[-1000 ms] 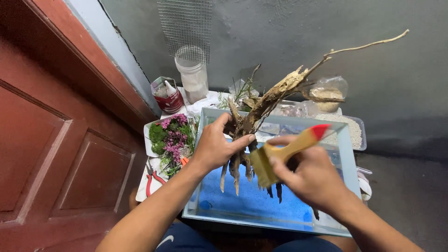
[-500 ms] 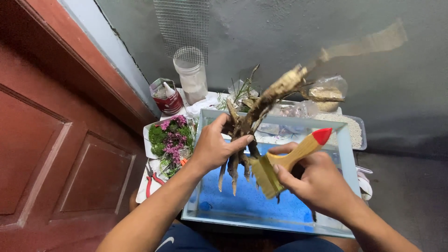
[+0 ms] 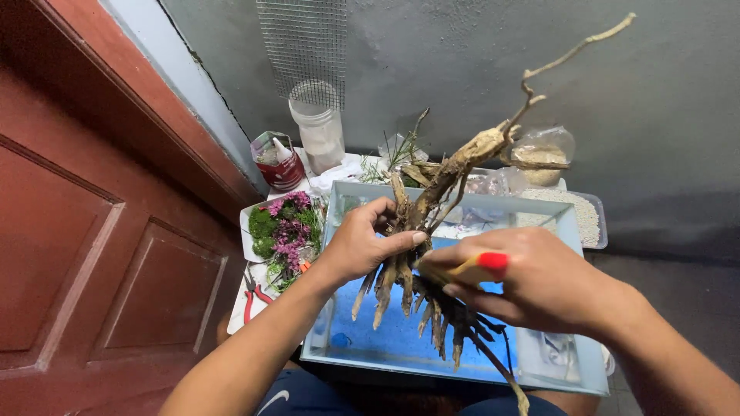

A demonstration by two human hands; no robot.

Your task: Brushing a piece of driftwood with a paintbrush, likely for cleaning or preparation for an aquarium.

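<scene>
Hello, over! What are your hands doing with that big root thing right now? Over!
Left hand grips driftwood root above glass tank. Right hand holds red-tipped brush against the root. Blue sand below; nothing blocking.

red-tipped brush [image 3: 479,266], blue sand [image 3: 401,335], pink flowers [image 3: 289,231]

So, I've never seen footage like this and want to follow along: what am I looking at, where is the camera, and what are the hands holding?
The single camera sits on the person's head and looks down at their two bare hands. The left hand grips a branched piece of driftwood over a shallow glass tank with blue sand on its bottom. The right hand holds a wooden brush with a red-tipped handle against the roots. To the left lie a tray of moss and pink plants and red-handled pliers. Behind stand a clear plastic jar and wire mesh.
</scene>
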